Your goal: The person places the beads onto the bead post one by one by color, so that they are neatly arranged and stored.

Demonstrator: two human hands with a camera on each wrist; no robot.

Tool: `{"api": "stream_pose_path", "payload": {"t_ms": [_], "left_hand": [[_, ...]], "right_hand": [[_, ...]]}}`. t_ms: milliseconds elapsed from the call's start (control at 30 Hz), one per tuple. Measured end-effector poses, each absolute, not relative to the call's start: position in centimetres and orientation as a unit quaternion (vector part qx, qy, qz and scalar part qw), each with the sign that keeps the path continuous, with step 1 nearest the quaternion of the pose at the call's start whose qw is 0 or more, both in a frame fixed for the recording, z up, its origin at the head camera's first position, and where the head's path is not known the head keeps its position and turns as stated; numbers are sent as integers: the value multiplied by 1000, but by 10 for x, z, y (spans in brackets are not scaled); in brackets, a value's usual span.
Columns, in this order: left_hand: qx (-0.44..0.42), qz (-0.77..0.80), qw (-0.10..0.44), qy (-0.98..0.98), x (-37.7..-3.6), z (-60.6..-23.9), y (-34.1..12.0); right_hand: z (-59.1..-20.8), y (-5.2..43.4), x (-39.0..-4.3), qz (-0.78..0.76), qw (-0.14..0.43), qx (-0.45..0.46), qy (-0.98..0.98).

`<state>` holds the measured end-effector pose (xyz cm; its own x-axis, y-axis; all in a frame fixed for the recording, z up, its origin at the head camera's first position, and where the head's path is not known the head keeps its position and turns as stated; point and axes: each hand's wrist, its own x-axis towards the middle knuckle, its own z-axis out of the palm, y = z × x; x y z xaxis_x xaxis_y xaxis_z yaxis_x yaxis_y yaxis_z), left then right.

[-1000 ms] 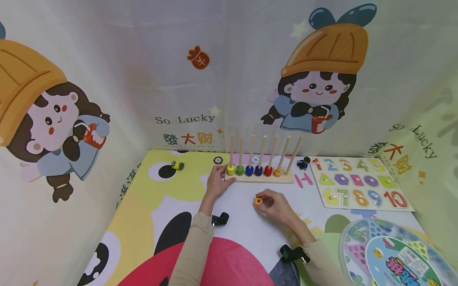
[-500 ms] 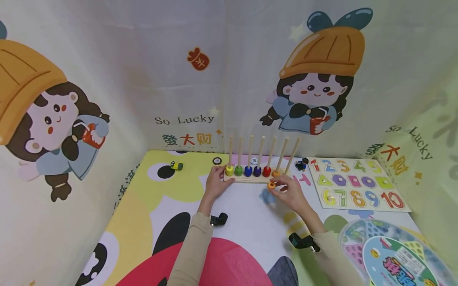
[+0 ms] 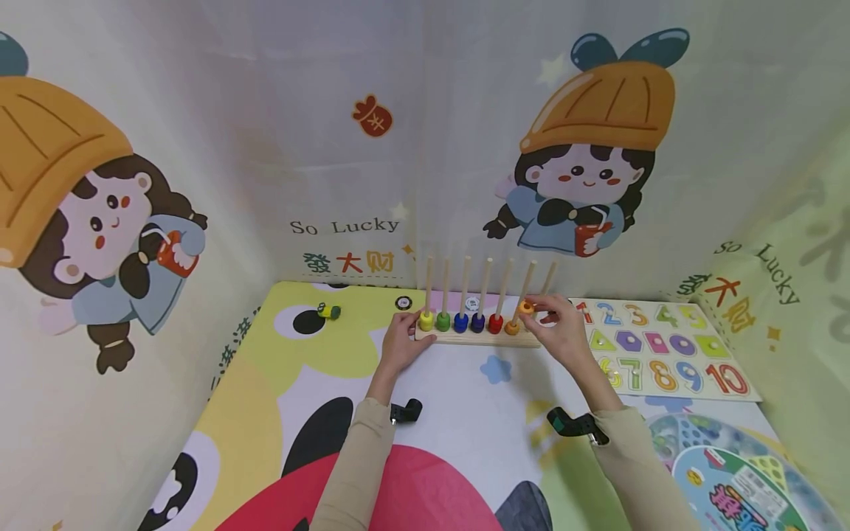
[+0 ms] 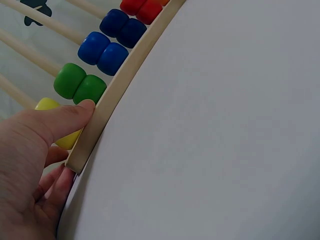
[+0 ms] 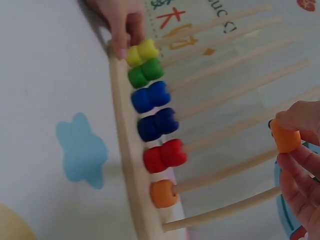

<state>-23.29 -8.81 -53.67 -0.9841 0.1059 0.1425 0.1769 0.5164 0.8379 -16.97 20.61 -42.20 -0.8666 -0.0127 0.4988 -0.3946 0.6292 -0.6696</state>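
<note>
Orange bead – pinched in R hand fingers, L hand grips wooden base.

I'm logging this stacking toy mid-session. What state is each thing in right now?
Left hand: grips the left end of the wooden base.
Right hand: pinches an orange bead, held up off the mat.
Sixth rod: one orange bead at its foot.
Seventh rod: bare.
First five rods: two beads each, from yellow to red.
Number puzzle: pieces seated.
</note>
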Motion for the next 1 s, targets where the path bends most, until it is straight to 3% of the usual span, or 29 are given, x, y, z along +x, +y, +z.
{"api": "stream_pose_path", "payload": {"t_ms": [567, 1000], "left_hand": [[-83, -480, 43, -872, -231, -535, -89], [-93, -478, 51, -872, -230, -534, -90]], "right_hand": [[-364, 199, -188, 447, 309, 91, -834], [-358, 195, -196, 397, 302, 43, -866]]}}
